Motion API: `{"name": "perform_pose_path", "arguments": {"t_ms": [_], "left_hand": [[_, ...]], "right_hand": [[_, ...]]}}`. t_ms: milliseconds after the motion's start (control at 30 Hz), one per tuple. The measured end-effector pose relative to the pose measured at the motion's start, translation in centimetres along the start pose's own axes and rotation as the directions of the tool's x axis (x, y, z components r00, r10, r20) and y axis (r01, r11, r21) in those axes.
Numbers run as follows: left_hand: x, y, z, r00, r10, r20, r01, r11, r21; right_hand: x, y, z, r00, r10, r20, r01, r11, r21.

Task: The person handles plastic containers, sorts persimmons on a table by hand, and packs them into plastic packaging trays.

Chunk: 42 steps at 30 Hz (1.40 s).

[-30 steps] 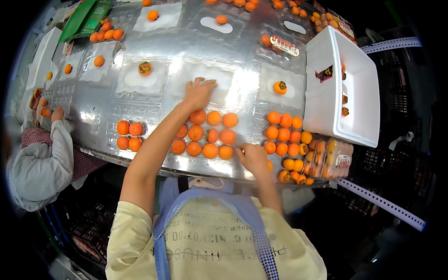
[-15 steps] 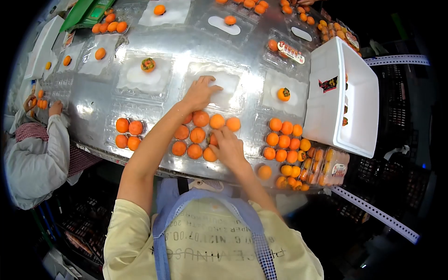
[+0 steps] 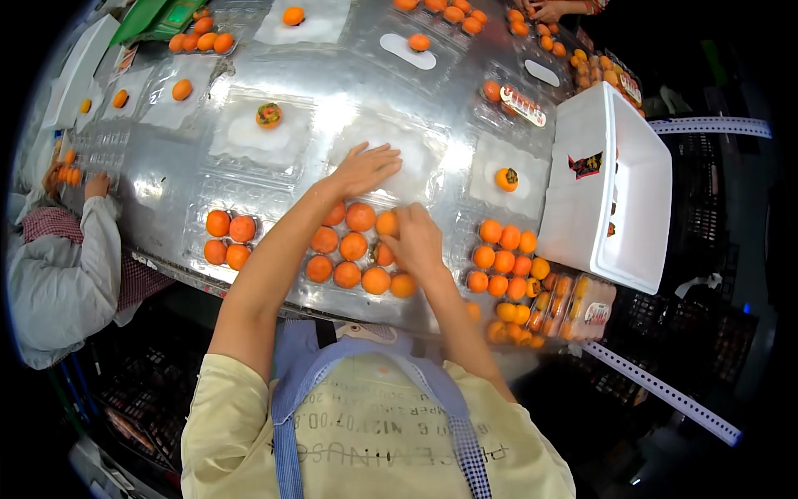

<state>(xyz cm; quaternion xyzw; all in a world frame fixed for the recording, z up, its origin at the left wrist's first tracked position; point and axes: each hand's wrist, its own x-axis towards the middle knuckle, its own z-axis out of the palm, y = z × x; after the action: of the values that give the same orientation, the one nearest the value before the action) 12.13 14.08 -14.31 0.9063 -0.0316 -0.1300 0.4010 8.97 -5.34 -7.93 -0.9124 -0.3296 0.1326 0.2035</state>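
Note:
My left hand (image 3: 366, 169) lies open, fingers stretched out, over a clear plastic tray (image 3: 428, 158) with a white liner. My right hand (image 3: 418, 239) curls over a persimmon at the right side of a filled clear tray; that fruit is mostly hidden under my fingers. Next to it sit an orange persimmon (image 3: 387, 223) and one with its leafy cap showing (image 3: 383, 254). More persimmons (image 3: 352, 245) fill rows to the left, some partly behind my left forearm. Another persimmon (image 3: 403, 285) rests below my right hand.
Right of my hands stands a tray of persimmons (image 3: 504, 261), with closed packs (image 3: 573, 306) beside it. A white foam box (image 3: 573, 133) leans at the right edge. Lined trays with single persimmons (image 3: 268, 116) spread across the metal table (image 3: 162, 179). A co-worker's hand (image 3: 97, 185) is far left.
My right hand has moved up and slightly right, from the leafy-capped fruit to the upper right persimmon. A persimmon now shows below it. My left hand's fingers have straightened.

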Motion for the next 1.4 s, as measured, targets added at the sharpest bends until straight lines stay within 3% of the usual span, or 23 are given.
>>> {"name": "perform_pose_path", "arguments": {"t_ms": [167,267,367,500,600,700,800,900,967,1000,1067,1200,1267,1300,1400], "left_hand": [[1.0,-0.9,0.2,0.989,-0.137,0.058,0.146,0.971,-0.191],[0.2,0.8,-0.5,0.992,-0.109,0.060,0.120,0.963,-0.242],[0.2,1.0,-0.1,0.991,-0.117,0.062,0.128,0.966,-0.225],[0.1,1.1,0.6,0.995,-0.104,-0.005,0.101,0.978,-0.182],[0.3,-0.1,2.1,0.995,-0.058,-0.077,0.057,0.998,-0.024],[-0.1,0.7,1.1,0.998,-0.043,-0.038,0.039,0.996,-0.078],[-1.1,1.5,0.1,0.996,0.001,-0.094,-0.001,1.000,-0.002],[-3.5,4.1,-2.2,0.983,0.036,-0.180,-0.048,0.997,-0.063],[-5.1,3.2,-1.2,0.900,0.093,-0.426,-0.092,0.995,0.024],[-6.0,2.7,-0.7,0.835,0.126,-0.535,-0.105,0.992,0.069],[-9.5,3.3,-0.9,0.768,-0.026,-0.640,-0.033,0.996,-0.080],[-16.7,2.9,0.9,0.666,-0.262,-0.699,0.159,0.965,-0.211],[-19.1,2.8,2.2,0.685,-0.367,-0.630,0.295,0.930,-0.221],[-20.0,2.7,2.8,0.688,-0.418,-0.594,0.360,0.906,-0.220],[-21.0,2.4,4.4,0.719,-0.384,-0.580,0.382,0.915,-0.133]], "right_hand": [[0.4,-0.1,0.4,0.995,-0.085,-0.048,0.086,0.996,0.012],[0.7,0.0,-0.2,0.997,-0.072,-0.007,0.072,0.985,0.158],[1.9,0.3,-2.6,0.983,0.153,0.101,-0.184,0.832,0.524],[5.7,2.8,-2.4,0.937,0.282,-0.206,-0.080,0.748,0.659],[9.2,5.4,0.3,0.897,0.380,-0.227,-0.087,0.653,0.752],[11.0,6.1,2.3,0.911,0.385,-0.148,-0.158,0.658,0.736],[11.6,6.1,2.4,0.940,0.316,-0.125,-0.222,0.849,0.480],[10.5,4.8,0.8,0.946,0.259,-0.193,-0.214,0.950,0.225],[9.7,4.7,0.1,0.931,0.207,-0.301,-0.194,0.978,0.072],[8.9,4.6,-0.5,0.926,0.216,-0.310,-0.169,0.971,0.170],[5.9,4.6,-1.4,0.919,0.248,-0.306,-0.128,0.923,0.364],[-1.9,5.9,-1.1,0.921,0.280,-0.271,-0.183,0.925,0.334],[-5.8,7.1,0.5,0.924,0.294,-0.245,-0.237,0.942,0.237],[-7.1,6.7,0.8,0.922,0.318,-0.221,-0.254,0.927,0.276],[-9.4,5.5,1.7,0.919,0.365,-0.152,-0.298,0.892,0.341]]}}
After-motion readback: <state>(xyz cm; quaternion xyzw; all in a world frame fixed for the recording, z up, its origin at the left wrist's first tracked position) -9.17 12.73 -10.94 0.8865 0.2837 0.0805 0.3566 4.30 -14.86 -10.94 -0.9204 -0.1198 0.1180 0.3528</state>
